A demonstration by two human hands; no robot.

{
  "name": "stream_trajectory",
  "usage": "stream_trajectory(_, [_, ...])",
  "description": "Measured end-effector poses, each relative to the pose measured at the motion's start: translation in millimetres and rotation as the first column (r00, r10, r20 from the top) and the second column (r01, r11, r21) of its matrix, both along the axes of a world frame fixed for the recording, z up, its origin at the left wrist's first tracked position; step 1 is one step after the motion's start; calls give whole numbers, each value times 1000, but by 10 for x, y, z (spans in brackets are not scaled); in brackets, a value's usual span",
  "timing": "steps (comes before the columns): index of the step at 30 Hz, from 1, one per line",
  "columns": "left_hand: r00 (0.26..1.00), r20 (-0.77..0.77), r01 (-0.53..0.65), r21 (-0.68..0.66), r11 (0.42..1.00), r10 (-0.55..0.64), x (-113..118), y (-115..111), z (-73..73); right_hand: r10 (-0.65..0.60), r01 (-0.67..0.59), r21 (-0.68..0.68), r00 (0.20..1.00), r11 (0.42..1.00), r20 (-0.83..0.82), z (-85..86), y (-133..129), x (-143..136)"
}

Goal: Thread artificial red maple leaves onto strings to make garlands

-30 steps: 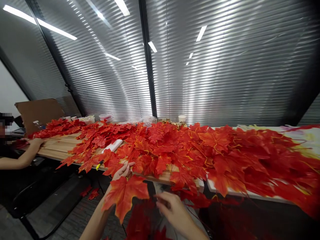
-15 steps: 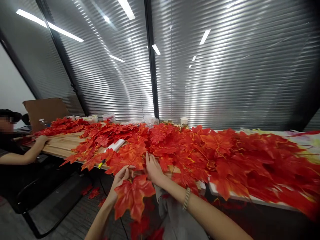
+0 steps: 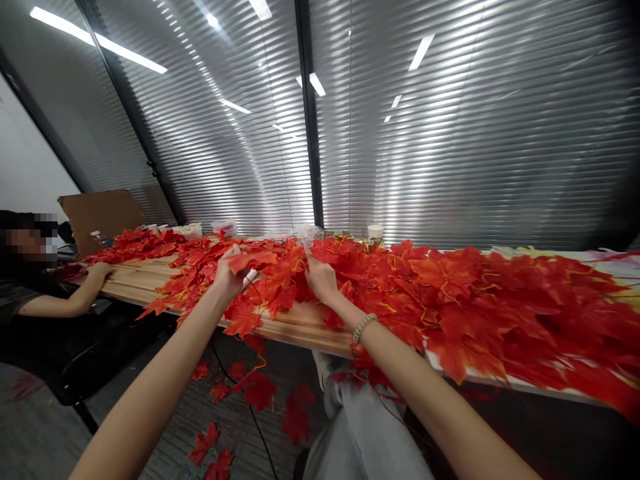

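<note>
My left hand [image 3: 230,275] is raised over the table's near side, its fingers closed on a red artificial maple leaf [image 3: 255,259] seen nearly edge-on. My right hand [image 3: 321,279], with a beaded bracelet on the wrist, reaches into the heap of red maple leaves [image 3: 385,273]. Its fingers are drawn together at the heap; whatever they pinch is too small to make out. Beneath my hands, a strip of bare wooden tabletop [image 3: 305,327] shows between the leaves. A white object [image 3: 250,276] is partly hidden behind my left hand.
Leaves spread along the whole table, with several on the floor [image 3: 205,443]. At the back stand a paper cup [image 3: 375,231], a clear plastic bag [image 3: 309,233] and a plastic tub [image 3: 224,227]. A seated person's arm [image 3: 65,303] rests at the left. A dark cable hangs below.
Both hands have moved up and away from the table's front edge, farther over the heap. The large leaf that hung below my hands is no longer there, baring wood and my grey trousers.
</note>
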State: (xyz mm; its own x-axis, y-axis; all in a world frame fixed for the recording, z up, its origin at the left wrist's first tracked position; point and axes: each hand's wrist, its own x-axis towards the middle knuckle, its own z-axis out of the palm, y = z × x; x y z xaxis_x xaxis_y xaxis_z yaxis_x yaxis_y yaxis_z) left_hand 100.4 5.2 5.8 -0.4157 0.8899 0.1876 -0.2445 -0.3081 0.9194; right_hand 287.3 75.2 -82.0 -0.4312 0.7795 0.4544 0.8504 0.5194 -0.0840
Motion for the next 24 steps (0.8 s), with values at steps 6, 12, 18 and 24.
stream_trajectory(6, [999, 50, 5, -113, 994, 0, -77, 506, 592, 255, -283, 98, 939, 954, 231, -12, 154, 467])
stream_trajectory(12, [997, -18, 70, -82, 994, -72, 5, 670, 891, 258, -303, 122, 922, 945, 289, -27, 395, 709])
stream_trajectory(18, [978, -142, 154, -11, 988, -154, 55, 716, 1153, 77, -98, 148, 987, 984, 140, 141, 574, 740])
stream_trajectory(24, [936, -255, 220, -120, 968, -244, -70, 583, 1235, -288, 296, 68, 951, 953, -110, 445, 837, 1044])
